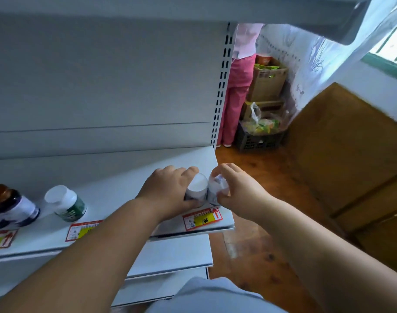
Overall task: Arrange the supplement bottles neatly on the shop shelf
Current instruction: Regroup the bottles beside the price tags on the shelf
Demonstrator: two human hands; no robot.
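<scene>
Two white-capped supplement bottles stand touching at the shelf front, just behind the price tag marked 108. Left hand curls its fingers around the left bottle; right hand pinches the right bottle from above, both forearms outstretched.
</scene>
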